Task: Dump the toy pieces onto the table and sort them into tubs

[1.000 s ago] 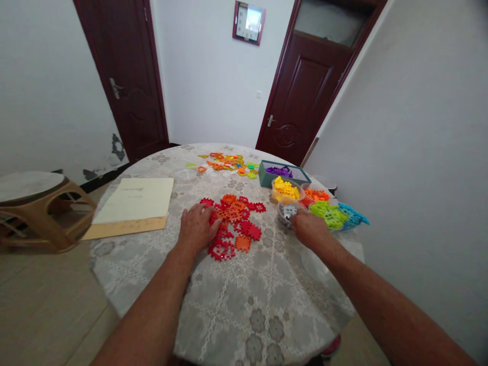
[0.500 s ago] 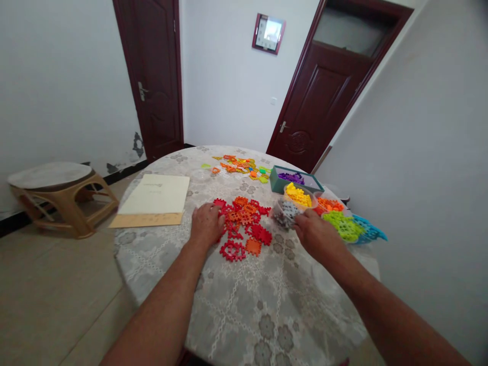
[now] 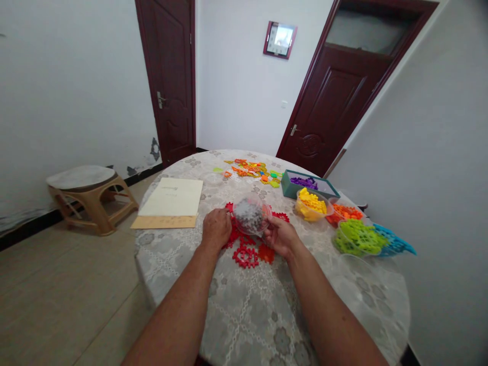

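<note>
My right hand (image 3: 281, 236) grips the rim of a clear round plastic tub (image 3: 249, 216) filled with grey interlocking pieces. The tub is over the pile of flat toothed building pieces, hiding much of it; whether it touches them I cannot tell. Red pieces (image 3: 245, 257) and an orange square piece (image 3: 266, 253) show at the near side of the pile. At its left edge lies my left hand (image 3: 217, 227), fingers curled in against the red pieces; its fingertips are hidden, so what they hold cannot be made out.
To the right stand a tub of yellow pieces (image 3: 311, 204), one of orange pieces (image 3: 345, 212), green pieces (image 3: 360, 238), blue pieces (image 3: 394, 241) and a green box (image 3: 292, 190) with purple pieces. Mixed pieces (image 3: 249, 169) lie at the back. Papers (image 3: 171, 198) lie left, beyond them a stool (image 3: 91, 195).
My right hand has carried the tub of grey pieces leftward from beside the yellow tub to over the red and orange pile. My left hand stays at the pile's left edge. The view has shifted slightly.
</note>
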The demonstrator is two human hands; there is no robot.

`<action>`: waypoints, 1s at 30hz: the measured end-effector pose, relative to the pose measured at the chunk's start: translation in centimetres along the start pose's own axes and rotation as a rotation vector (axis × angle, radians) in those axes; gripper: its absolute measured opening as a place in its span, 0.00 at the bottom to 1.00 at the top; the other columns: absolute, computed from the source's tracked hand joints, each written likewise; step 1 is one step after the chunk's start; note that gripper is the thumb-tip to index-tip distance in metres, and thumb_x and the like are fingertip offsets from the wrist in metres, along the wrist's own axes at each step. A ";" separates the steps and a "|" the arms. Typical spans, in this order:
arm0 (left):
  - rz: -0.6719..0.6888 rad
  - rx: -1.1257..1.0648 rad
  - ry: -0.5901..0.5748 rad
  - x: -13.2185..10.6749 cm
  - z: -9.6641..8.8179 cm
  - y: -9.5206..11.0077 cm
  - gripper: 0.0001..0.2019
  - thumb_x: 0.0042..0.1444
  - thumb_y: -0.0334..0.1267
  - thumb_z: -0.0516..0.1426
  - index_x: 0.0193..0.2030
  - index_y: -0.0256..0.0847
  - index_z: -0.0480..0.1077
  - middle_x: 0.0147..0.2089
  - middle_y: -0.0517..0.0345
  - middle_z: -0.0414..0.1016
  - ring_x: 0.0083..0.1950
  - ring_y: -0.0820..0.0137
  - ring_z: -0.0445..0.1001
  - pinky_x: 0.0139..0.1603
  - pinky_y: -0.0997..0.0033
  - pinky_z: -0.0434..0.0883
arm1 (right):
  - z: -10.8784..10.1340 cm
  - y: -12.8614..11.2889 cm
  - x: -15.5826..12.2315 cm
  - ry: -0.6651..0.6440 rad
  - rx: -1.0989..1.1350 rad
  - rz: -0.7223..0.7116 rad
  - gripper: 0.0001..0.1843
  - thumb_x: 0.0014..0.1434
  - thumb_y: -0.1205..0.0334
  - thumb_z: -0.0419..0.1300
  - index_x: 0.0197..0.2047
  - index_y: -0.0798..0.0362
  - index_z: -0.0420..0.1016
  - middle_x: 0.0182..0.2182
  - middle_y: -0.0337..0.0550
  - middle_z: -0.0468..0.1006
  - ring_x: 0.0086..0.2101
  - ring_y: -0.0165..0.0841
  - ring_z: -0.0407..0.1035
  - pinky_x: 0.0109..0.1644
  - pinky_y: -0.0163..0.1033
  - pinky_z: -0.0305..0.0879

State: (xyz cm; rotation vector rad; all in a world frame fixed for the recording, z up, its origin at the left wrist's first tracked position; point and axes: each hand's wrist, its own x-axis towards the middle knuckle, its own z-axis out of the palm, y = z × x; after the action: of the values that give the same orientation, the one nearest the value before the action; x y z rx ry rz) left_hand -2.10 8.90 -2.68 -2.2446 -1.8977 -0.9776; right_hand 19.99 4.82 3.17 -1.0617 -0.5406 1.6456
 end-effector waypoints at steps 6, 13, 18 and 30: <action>0.000 -0.016 0.026 -0.2 0.5 0.1 0.16 0.71 0.39 0.48 0.52 0.39 0.76 0.50 0.44 0.81 0.56 0.58 0.77 0.62 0.56 0.69 | -1.4 0.3 0.3 -0.100 0.211 0.078 0.03 0.65 0.67 0.56 0.39 0.52 0.70 0.25 0.35 0.75 0.16 0.23 0.58 0.19 0.26 0.56; 0.066 -0.076 0.105 0.1 -0.9 1.2 0.17 0.71 0.42 0.49 0.58 0.39 0.73 0.56 0.44 0.80 0.61 0.58 0.75 0.67 0.51 0.68 | -1.6 -1.7 -1.6 -0.095 0.360 -0.162 0.01 0.62 0.66 0.59 0.37 0.50 0.71 0.28 0.35 0.77 0.19 0.24 0.59 0.22 0.29 0.57; 0.305 -0.163 0.073 -1.1 -3.4 4.4 0.21 0.71 0.46 0.51 0.68 0.48 0.68 0.69 0.50 0.71 0.73 0.58 0.63 0.76 0.48 0.59 | -2.5 -2.2 -3.6 0.150 0.192 -0.641 0.07 0.60 0.58 0.64 0.40 0.50 0.72 0.32 0.35 0.78 0.25 0.26 0.69 0.29 0.32 0.65; 0.352 0.144 -0.285 -1.1 -1.0 7.4 0.26 0.68 0.58 0.51 0.68 0.56 0.68 0.73 0.52 0.67 0.79 0.48 0.51 0.77 0.31 0.39 | -5.8 2.5 -4.9 0.401 -0.340 -0.890 0.20 0.70 0.43 0.55 0.47 0.52 0.73 0.34 0.41 0.79 0.36 0.35 0.75 0.42 0.42 0.70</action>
State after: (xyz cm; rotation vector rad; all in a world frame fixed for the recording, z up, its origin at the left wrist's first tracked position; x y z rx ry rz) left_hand 4.05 5.71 0.26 -2.6136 -1.5143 -0.4801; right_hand 23.85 -1.47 0.11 -1.1212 -0.8754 0.5570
